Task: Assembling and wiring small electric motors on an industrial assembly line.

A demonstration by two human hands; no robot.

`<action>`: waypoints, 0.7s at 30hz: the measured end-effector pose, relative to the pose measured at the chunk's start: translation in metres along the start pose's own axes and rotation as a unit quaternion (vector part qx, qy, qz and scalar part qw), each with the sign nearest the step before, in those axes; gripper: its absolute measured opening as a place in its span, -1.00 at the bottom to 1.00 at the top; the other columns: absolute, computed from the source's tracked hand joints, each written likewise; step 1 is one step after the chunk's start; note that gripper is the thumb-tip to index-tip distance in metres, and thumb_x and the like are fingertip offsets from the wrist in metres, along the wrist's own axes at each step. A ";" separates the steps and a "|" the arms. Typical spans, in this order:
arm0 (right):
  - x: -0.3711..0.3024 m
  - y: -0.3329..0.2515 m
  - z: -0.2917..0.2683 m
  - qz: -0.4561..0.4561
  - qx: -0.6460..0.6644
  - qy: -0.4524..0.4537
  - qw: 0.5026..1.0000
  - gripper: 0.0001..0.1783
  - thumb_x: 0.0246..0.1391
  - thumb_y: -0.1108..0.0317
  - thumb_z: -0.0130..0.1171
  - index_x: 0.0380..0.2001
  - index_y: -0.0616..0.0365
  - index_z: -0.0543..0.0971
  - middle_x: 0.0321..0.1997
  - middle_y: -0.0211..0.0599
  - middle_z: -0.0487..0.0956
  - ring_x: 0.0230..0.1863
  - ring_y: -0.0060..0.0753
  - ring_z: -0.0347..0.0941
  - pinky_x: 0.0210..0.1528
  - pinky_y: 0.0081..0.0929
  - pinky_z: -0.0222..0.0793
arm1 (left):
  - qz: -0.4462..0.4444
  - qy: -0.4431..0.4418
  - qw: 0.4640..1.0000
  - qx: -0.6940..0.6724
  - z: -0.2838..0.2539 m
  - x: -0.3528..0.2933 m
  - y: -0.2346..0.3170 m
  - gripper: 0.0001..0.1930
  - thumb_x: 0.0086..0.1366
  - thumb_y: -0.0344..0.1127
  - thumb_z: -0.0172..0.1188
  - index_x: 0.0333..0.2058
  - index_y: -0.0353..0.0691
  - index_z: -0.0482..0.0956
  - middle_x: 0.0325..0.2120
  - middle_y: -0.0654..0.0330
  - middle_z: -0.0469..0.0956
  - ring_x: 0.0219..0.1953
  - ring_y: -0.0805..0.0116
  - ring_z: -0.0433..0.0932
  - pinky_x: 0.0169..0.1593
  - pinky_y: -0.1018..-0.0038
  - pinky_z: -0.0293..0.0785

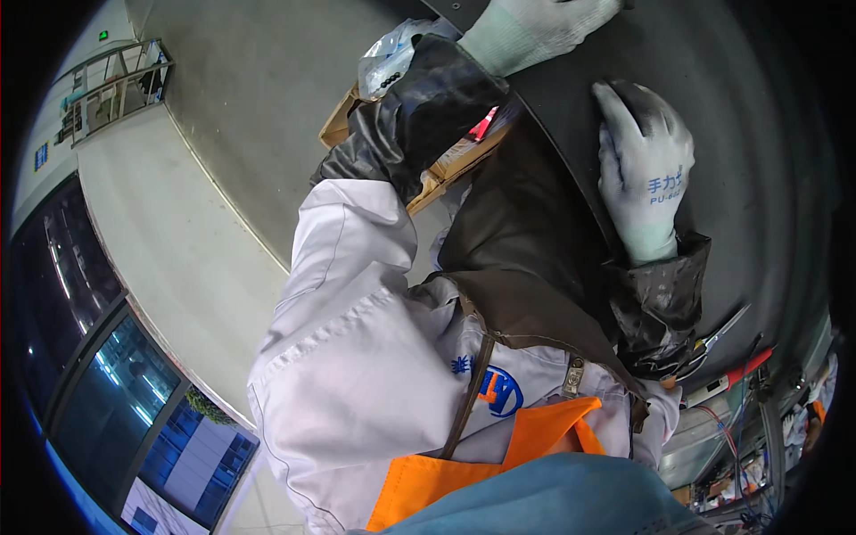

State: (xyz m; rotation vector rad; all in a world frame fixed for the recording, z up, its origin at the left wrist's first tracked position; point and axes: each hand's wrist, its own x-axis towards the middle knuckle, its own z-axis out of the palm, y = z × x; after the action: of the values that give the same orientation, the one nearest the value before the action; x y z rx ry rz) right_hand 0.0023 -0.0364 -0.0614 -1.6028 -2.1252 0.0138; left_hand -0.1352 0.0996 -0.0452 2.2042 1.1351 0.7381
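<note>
My left hand, in a white knit glove, reaches over the dark tabletop at the top edge of the view. Its fingertips are cut off there, so whatever they hold or touch is hidden. My right hand wears a white glove with dark-coated fingers. It rests palm down on the same tabletop, fingers loosely stretched and thumb apart, with nothing visible in it. Black sleeve covers wrap both forearms. Below my left forearm is an open cardboard box, with a clear plastic bag of small black parts at its far end.
A pair of scissors lies by my right elbow, beside a red-handled tool. Cluttered shelves with wires stand at the lower right. A brown apron covers my lap. Grey floor, a pale wall and windows are on the left.
</note>
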 end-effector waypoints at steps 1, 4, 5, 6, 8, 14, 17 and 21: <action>0.000 -0.001 0.000 -0.005 0.003 0.002 1.000 -0.49 -0.10 0.48 0.28 0.02 -0.02 0.62 -0.01 -0.33 0.58 0.05 -0.15 0.53 0.06 -0.17 0.48 | -0.028 -0.003 1.000 0.007 -0.003 -0.001 0.006 -0.70 0.40 -0.43 0.11 0.06 -0.37 0.58 -0.11 0.07 0.63 -0.07 0.36 0.64 0.06 0.48 0.52; -0.007 0.004 0.002 -0.004 -0.016 0.000 1.000 -0.48 -0.07 0.48 0.28 0.05 -0.05 0.60 0.02 -0.36 0.57 0.06 -0.17 0.52 0.07 -0.16 0.45 | -0.072 -0.012 0.997 0.005 0.002 -0.003 0.011 -0.70 0.40 -0.43 0.11 0.07 -0.37 0.57 -0.11 0.09 0.63 -0.07 0.38 0.63 0.07 0.48 0.51; -0.008 0.004 0.002 -0.005 -0.017 0.003 1.000 -0.48 -0.07 0.48 0.28 0.05 -0.05 0.60 0.02 -0.36 0.57 0.06 -0.17 0.52 0.07 -0.16 0.45 | -0.040 -0.004 0.993 -0.115 0.007 -0.003 -0.001 -0.70 0.41 -0.43 0.11 0.07 -0.37 0.57 -0.11 0.11 0.63 -0.07 0.40 0.63 0.07 0.49 0.51; -0.008 0.004 0.001 -0.008 -0.009 -0.001 1.000 -0.48 -0.02 0.47 0.26 0.08 -0.07 0.59 0.04 -0.31 0.57 0.09 -0.13 0.50 0.11 -0.15 0.43 | -0.007 0.007 0.973 -0.232 0.008 -0.003 -0.014 -0.70 0.42 -0.42 0.11 0.07 -0.38 0.57 -0.11 0.13 0.63 -0.07 0.42 0.62 0.07 0.49 0.51; -0.008 0.003 0.001 -0.012 0.006 -0.010 1.000 -0.48 0.08 0.46 0.21 0.15 -0.09 0.57 0.07 -0.21 0.58 0.13 -0.06 0.48 0.18 -0.13 0.39 | 0.029 0.019 0.938 -0.344 0.012 -0.004 -0.028 -0.70 0.42 -0.42 0.11 0.08 -0.38 0.57 -0.11 0.15 0.63 -0.07 0.44 0.61 0.07 0.50 0.51; -0.012 0.005 -0.007 -0.001 -0.039 -0.008 0.999 -0.49 0.10 0.45 0.21 0.16 -0.09 0.57 0.08 -0.24 0.58 0.13 -0.07 0.48 0.18 -0.14 0.38 | 0.027 0.001 0.883 -0.469 0.036 0.010 -0.036 -0.70 0.44 -0.44 0.09 0.08 -0.39 0.56 -0.11 0.21 0.62 -0.09 0.51 0.58 0.03 0.56 0.50; -0.014 -0.001 0.008 -0.020 -0.019 0.006 1.000 -0.50 0.10 0.45 0.21 0.15 -0.08 0.57 0.07 -0.26 0.58 0.13 -0.08 0.48 0.17 -0.14 0.39 | 0.012 0.006 0.881 -0.472 0.028 -0.002 -0.050 -0.71 0.44 -0.45 0.09 0.08 -0.39 0.56 -0.12 0.21 0.62 -0.10 0.52 0.57 0.01 0.57 0.50; -0.012 -0.001 0.010 -0.023 -0.019 0.009 1.000 -0.54 0.12 0.44 0.20 0.13 -0.06 0.58 0.07 -0.27 0.59 0.12 -0.07 0.48 0.16 -0.14 0.39 | 0.001 0.010 0.888 -0.459 0.023 -0.003 -0.048 -0.71 0.44 -0.45 0.08 0.08 -0.40 0.56 -0.14 0.20 0.63 -0.10 0.52 0.57 0.00 0.58 0.50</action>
State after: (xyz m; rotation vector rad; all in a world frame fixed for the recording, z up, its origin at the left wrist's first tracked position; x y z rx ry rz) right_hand 0.0002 -0.0448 -0.0739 -1.5694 -2.1612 -0.0567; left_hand -0.1468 0.1157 -0.0943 1.3821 0.5791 1.0281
